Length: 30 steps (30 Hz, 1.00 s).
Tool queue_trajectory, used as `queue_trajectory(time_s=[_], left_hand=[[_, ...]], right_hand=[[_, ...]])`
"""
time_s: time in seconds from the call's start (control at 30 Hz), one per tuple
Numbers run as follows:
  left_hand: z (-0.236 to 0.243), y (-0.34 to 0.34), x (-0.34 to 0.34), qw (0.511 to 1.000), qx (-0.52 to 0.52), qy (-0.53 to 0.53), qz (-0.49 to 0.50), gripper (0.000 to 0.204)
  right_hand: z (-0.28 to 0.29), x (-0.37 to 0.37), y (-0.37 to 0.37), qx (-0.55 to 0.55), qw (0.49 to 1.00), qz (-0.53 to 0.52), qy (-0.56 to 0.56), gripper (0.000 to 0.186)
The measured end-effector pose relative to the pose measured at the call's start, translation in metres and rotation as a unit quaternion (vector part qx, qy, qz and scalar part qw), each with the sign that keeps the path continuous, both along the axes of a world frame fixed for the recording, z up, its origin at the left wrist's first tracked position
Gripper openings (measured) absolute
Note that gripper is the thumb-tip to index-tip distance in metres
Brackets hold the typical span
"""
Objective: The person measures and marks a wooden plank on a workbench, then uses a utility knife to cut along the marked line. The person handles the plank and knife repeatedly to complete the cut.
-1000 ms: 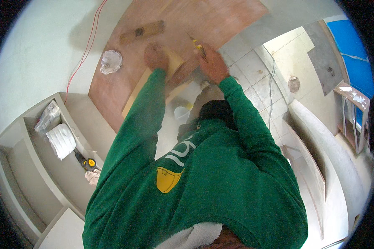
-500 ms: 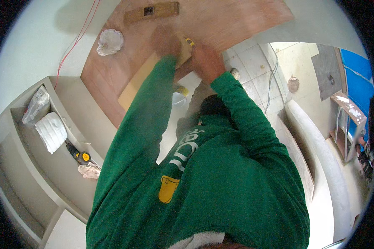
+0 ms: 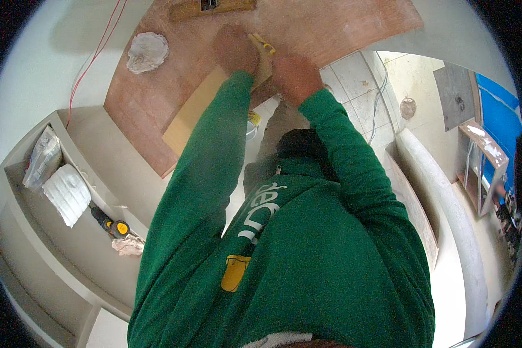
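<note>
My right hand [image 3: 297, 76] is closed around a thin yellow-and-black tool [image 3: 267, 48] that looks like a utility knife. Its narrow tip points up and left, toward my other hand. My left hand [image 3: 236, 49] is blurred and rests over the upper part of a long tan sheet [image 3: 197, 107]; how its fingers lie is hard to make out. That sheet lies slantwise on a reddish-brown wooden surface [image 3: 145, 110], partly covered by my left forearm. A wooden block with a dark metal fitting [image 3: 211, 8] lies beyond my hands.
A crumpled white wad [image 3: 148, 52] lies on the wood at left. Grey shelves [image 3: 58, 243] hold a white folded bundle [image 3: 67, 194] and a black-and-yellow power tool [image 3: 111, 223]. Below the surface stands a bucket [image 3: 251, 129]. Cables [image 3: 379, 104] cross the floor tiles; another person [image 3: 506, 223] shows far right.
The view has shifted a little, bringing the wooden block nearer the top edge. Both hands stay close together over the sheet, and my right hand still holds the yellow tool.
</note>
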<state>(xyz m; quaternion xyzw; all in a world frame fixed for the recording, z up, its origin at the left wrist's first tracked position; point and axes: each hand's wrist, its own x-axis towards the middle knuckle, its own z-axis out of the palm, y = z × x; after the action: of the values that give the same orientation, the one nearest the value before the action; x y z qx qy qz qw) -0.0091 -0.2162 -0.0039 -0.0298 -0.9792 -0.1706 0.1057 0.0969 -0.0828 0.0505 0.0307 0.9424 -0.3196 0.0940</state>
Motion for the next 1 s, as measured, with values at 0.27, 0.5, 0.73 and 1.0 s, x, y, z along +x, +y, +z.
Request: queue_trajectory(time_s=[0.27,0.5,0.73,1.0], left_hand=[[0.006,0.003,0.000,0.998,0.038,-0.035,0.019,0.042],[0.002,0.003,0.004,1.000,0.022,-0.006,0.010,0.033],[-0.004,0.002,0.001,0.998,0.058,0.026,0.005,0.043],[-0.008,0.001,-0.001,0.998,0.037,0.036,0.024,0.044]], right_hand=[[0.005,-0.006,0.004,-0.015,0.998,-0.010,-0.066,0.029],[0.011,0.026,0.017,-0.027,0.997,0.035,-0.060,0.028],[0.012,0.056,0.021,0.010,0.989,0.023,-0.144,0.026],[0.026,0.090,0.027,-0.033,0.987,-0.059,-0.144,0.027]])
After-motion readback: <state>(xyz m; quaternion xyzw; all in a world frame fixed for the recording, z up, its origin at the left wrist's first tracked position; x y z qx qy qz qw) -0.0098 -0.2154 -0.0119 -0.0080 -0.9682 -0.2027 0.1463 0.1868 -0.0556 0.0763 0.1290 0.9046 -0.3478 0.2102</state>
